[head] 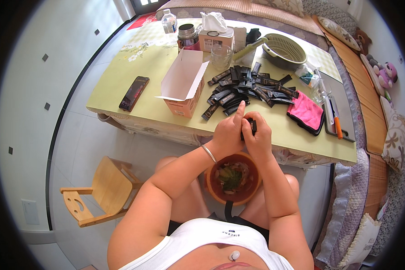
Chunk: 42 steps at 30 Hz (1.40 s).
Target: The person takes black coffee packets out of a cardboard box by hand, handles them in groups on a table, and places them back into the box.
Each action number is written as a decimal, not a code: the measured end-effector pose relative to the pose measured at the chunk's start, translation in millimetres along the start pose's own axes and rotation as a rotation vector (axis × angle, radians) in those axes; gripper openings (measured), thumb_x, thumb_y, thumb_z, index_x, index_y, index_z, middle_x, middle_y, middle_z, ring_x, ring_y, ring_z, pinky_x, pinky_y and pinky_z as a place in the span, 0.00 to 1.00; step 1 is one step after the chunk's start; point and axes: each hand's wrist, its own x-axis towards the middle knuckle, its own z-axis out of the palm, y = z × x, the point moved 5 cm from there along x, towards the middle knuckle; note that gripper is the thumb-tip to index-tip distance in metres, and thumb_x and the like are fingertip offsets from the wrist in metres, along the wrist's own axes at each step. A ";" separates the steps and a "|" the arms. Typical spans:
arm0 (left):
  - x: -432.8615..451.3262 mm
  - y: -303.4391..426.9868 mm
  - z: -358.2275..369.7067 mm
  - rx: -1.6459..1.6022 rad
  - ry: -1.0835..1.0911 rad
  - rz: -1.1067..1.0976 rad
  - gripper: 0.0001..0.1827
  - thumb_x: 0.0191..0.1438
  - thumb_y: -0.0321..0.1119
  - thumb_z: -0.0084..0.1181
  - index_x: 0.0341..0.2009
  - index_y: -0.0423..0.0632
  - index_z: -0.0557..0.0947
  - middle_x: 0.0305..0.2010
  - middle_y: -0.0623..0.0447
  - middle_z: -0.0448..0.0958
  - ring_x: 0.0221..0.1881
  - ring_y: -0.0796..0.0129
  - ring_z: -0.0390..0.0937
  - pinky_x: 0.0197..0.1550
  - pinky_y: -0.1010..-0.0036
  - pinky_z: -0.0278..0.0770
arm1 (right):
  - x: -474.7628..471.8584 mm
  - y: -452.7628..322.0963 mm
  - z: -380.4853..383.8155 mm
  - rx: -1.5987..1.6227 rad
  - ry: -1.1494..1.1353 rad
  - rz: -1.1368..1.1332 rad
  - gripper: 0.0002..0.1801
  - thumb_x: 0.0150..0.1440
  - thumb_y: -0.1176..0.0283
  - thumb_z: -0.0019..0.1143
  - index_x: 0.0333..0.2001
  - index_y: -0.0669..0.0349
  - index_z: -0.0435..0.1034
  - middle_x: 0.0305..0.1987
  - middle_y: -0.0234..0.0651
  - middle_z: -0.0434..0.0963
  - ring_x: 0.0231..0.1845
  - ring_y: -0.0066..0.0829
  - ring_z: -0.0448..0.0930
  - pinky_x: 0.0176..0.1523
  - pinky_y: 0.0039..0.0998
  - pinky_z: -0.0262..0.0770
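Both hands meet just over the table's near edge, around a few small black stick packets (250,128). My left hand (230,130) has its index finger extended towards the heap while its other fingers curl at the packets. My right hand (259,133) grips the packets, thumb on their near side. Beyond the hands lies a loose heap of black stick packets (244,86). An open pink cardboard box (186,105) stands left of the heap, its flaps raised; its bottom is hidden. A pink cloth with black edging (305,111) lies to the right.
A phone (134,93) lies at the left. Behind stand a glass mug (221,57), a thermos (188,37), a tissue box (216,37) and a green colander (285,50). An orange-handled knife (337,125) lies right. A waste bucket (233,199) is between the knees; a wooden chair (109,185) stands left.
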 end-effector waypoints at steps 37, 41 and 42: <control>-16.2 -70.2 -183.7 0.040 0.573 -0.156 0.32 0.53 0.34 0.58 0.62 0.34 0.71 0.63 0.30 0.69 0.65 0.40 0.68 0.66 0.58 0.66 | 139.6 -96.3 87.3 0.195 0.088 -0.087 0.07 0.62 0.73 0.51 0.37 0.64 0.73 0.25 0.37 0.74 0.22 0.27 0.74 0.28 0.29 0.71; -17.9 -70.5 -185.5 0.079 0.598 -0.155 0.37 0.47 0.27 0.58 0.65 0.38 0.69 0.63 0.35 0.71 0.64 0.45 0.70 0.64 0.60 0.68 | 152.0 -86.2 118.9 -0.031 -0.033 -0.314 0.06 0.61 0.74 0.51 0.37 0.66 0.71 0.31 0.49 0.76 0.33 0.50 0.79 0.39 0.42 0.74; -17.7 -67.6 -185.5 0.081 0.589 -0.151 0.38 0.47 0.27 0.58 0.65 0.38 0.69 0.63 0.35 0.71 0.64 0.45 0.70 0.64 0.60 0.68 | 152.4 -86.7 125.4 -0.059 -0.075 -0.392 0.06 0.61 0.74 0.51 0.37 0.66 0.71 0.32 0.49 0.76 0.34 0.51 0.79 0.40 0.43 0.75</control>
